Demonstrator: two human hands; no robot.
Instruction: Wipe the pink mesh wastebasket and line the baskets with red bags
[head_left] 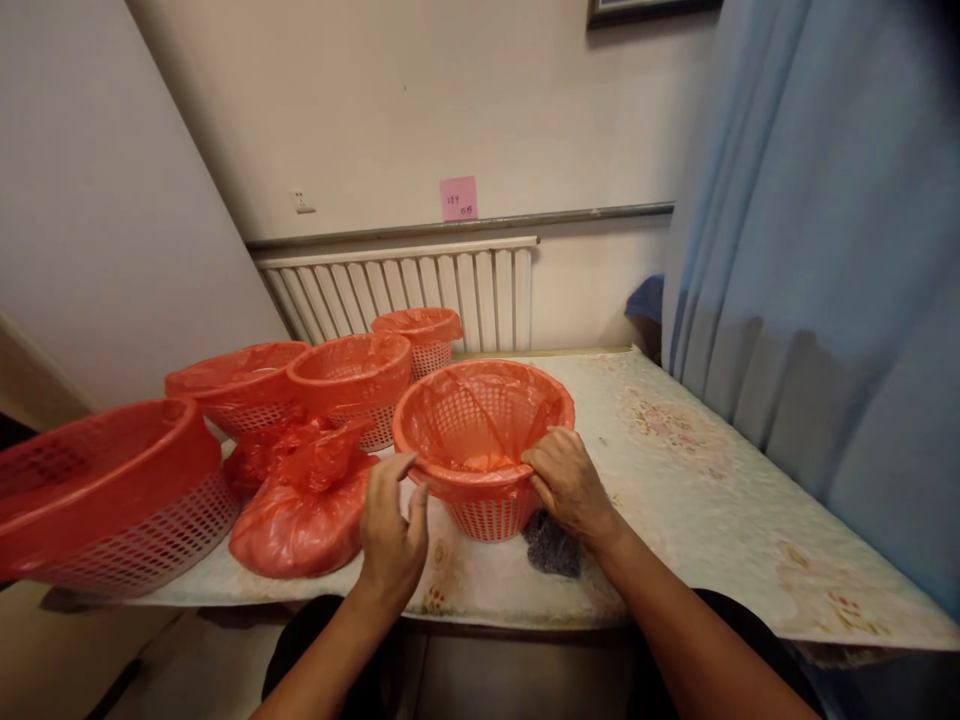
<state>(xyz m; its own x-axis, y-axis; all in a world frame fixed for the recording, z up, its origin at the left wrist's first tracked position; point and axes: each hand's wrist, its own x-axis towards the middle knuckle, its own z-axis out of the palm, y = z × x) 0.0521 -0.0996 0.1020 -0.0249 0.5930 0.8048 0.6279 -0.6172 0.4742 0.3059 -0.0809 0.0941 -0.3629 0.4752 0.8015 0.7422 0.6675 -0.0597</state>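
Note:
Right in front of me on the table stands a round white lattice basket (491,520), upright, its rim and inside covered by a thin red plastic bag (480,415). My right hand (570,480) grips the near right part of the rim, fingers curled over the bag's edge. At the near left of the rim, my left hand (394,525) has its thumb and fingers apart, holding nothing; whether a fingertip touches the rim I cannot tell. A dark grey fuzzy cloth (553,545) lies beside the basket, below my right hand.
To the left, several more bag-lined baskets stand, including a large one (142,530) at the table edge. A full, gathered red bag (304,530) sits between them and me. Behind is a radiator (420,280); a blue curtain (810,280) hangs along the right side.

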